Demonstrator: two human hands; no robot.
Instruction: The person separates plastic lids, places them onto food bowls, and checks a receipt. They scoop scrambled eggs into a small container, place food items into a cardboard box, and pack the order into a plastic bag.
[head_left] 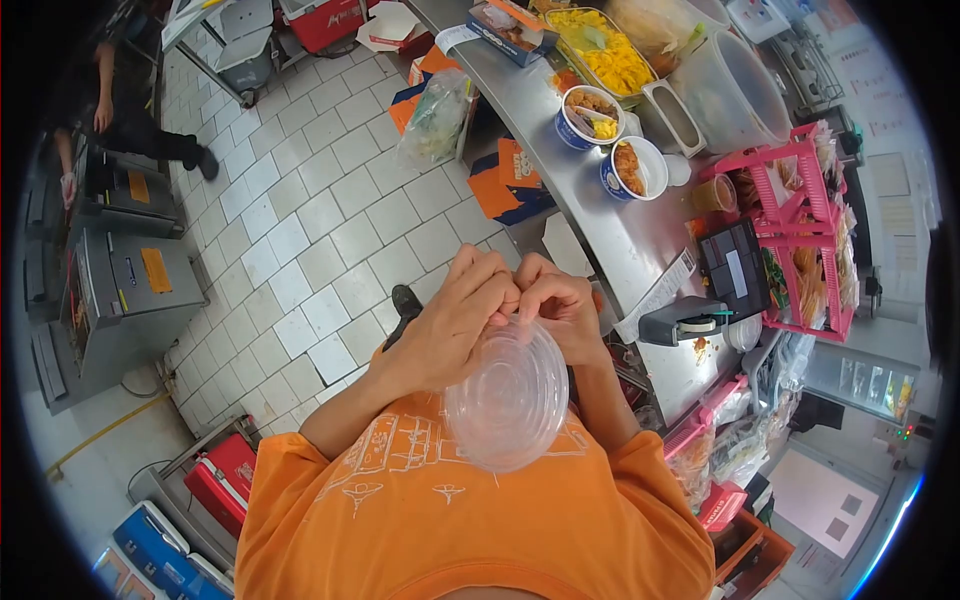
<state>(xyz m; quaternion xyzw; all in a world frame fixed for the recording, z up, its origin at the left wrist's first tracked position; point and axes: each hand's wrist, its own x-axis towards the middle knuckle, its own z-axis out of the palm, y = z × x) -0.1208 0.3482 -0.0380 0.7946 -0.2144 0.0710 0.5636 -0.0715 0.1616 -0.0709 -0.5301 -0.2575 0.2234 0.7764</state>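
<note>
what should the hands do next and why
Probably peel one of the clear plastic lids free: they seem to overlap, the left hand and right hand both have fingertips at their upper edge, and two paper bowls of food on the steel counter stand uncovered.

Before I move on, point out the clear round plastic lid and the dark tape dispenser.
Clear round plastic lid (508, 400): head view, middle of its face.
Dark tape dispenser (663, 324): head view, side of its body.
</note>
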